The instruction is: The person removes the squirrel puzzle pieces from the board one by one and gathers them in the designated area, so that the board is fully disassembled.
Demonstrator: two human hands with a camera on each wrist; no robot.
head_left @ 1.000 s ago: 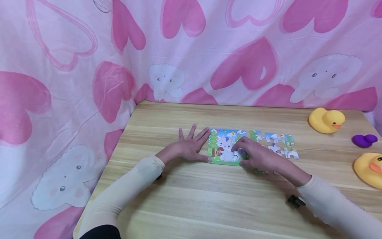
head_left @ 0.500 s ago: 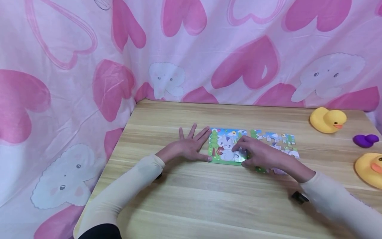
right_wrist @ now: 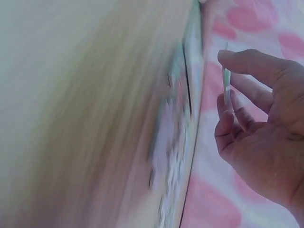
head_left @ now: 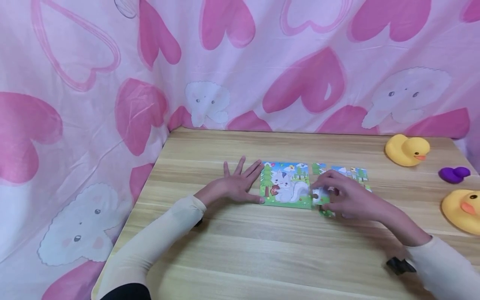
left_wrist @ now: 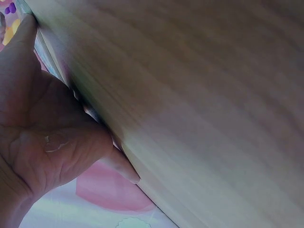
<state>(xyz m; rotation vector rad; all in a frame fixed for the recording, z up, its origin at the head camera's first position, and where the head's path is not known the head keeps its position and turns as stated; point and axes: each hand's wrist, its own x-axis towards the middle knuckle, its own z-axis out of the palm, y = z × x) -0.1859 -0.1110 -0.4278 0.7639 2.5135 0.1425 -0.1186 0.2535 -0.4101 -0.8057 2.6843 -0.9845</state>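
On the table lies a squirrel picture board (head_left: pixel 286 183), its lower right part uncovered. My left hand (head_left: pixel 237 186) lies flat with spread fingers at the board's left edge, thumb and fingertips touching it; in the left wrist view, the left hand (left_wrist: pixel 52 128) rests along the tabletop. Just right of the board, my right hand (head_left: pixel 348 196) pinches a jigsaw piece (head_left: pixel 321 196). In the right wrist view this jigsaw piece (right_wrist: pixel 226 83) shows edge-on between thumb and fingers, raised off the table. Several loose jigsaw pieces (head_left: pixel 360 173) lie behind and beneath the right hand, partly hidden by it.
At the table's right side sit a yellow rubber duck (head_left: pixel 406 150), a small purple duck (head_left: pixel 453 175) and another yellow duck (head_left: pixel 463 211) cut by the frame edge. A pink heart-patterned curtain (head_left: pixel 240 66) hangs behind and left of the wooden table (head_left: pixel 243 250).
My right hand has moved right, off the board, carrying a jigsaw piece with it. The board's lower right corner has come into sight. My left hand has stayed in place.
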